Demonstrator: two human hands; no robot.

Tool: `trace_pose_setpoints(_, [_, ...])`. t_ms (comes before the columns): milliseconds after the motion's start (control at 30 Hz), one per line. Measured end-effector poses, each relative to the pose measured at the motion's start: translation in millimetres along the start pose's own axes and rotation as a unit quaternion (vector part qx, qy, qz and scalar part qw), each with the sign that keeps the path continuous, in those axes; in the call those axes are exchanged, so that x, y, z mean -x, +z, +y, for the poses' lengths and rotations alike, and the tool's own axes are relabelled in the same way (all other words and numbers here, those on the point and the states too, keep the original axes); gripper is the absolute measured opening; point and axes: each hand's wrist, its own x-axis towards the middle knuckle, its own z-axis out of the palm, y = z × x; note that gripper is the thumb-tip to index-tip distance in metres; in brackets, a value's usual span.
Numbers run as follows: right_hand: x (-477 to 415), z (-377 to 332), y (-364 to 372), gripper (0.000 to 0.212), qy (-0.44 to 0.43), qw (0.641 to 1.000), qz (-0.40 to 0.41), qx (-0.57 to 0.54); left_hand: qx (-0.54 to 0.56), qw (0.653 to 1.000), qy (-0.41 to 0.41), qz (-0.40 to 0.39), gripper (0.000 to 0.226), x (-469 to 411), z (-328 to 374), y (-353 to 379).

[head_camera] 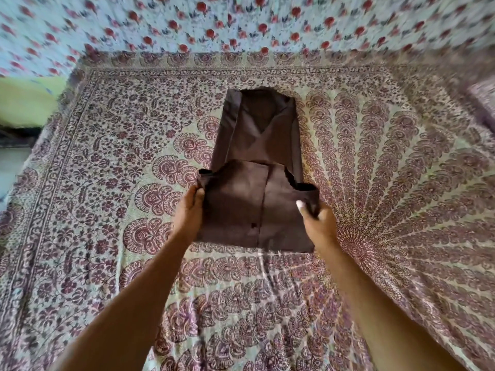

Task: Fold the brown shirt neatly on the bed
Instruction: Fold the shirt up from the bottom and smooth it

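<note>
The brown shirt [257, 145] lies on the patterned bedspread [375, 183] in a narrow strip, sides folded in, collar at the far end. Its near hem part is lifted and turned up over the middle, with the button placket showing. My left hand [188, 212] pinches the raised left corner of that flap. My right hand [316, 220] pinches the raised right corner, thumb on top of the cloth. Both forearms reach in from the bottom of the view.
A floral cloth with red flowers [241, 22] hangs behind the bed. The bed's left edge [34, 145] borders a green surface [26, 100]. A pillow edge [482, 103] shows at the far right.
</note>
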Motion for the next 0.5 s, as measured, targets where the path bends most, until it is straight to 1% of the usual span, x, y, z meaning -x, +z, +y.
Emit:
trace_pose_setpoints(67, [-23,2,6,0.018,0.008,1.0,-0.02,0.02,0.017,0.999,-0.023,0.026,0.035,-18,3,14])
trace_pose_setpoints(133, [-44,6,11,0.013,0.014,0.999,-0.04,0.006,0.023,0.999,-0.031,0.038,0.032,-36,1,26])
trace_pose_setpoints(200, [-60,9,15,0.007,0.022,0.998,-0.055,0.004,0.007,0.998,-0.039,0.038,0.03,-53,-8,35])
trace_pose_setpoints(233, [-66,11,16,0.009,0.026,0.998,-0.063,-0.001,0.005,0.998,-0.052,0.027,0.03,-60,-12,38])
trace_pose_setpoints(300, [-76,19,16,0.026,0.054,0.994,-0.099,0.002,0.009,0.996,-0.093,-0.003,0.036,-70,-17,42])
trace_pose_setpoints(367, [-80,36,15,0.036,0.11,0.984,-0.139,0.021,-0.007,0.99,-0.137,-0.031,0.042,-73,-20,45])
trace_pose_setpoints(400, [-82,46,15,0.04,0.14,0.979,-0.146,0.015,-0.011,0.988,-0.147,-0.033,0.04,-75,-22,45])
trace_pose_setpoints(433, [-83,56,15,0.041,0.165,0.977,-0.134,-0.002,-0.012,0.988,-0.151,-0.024,0.037,-76,-25,46])
trace_pose_setpoints(500, [-81,65,16,0.036,0.183,0.978,-0.094,-0.046,-0.022,0.989,-0.146,0.004,0.029,-80,-29,46])
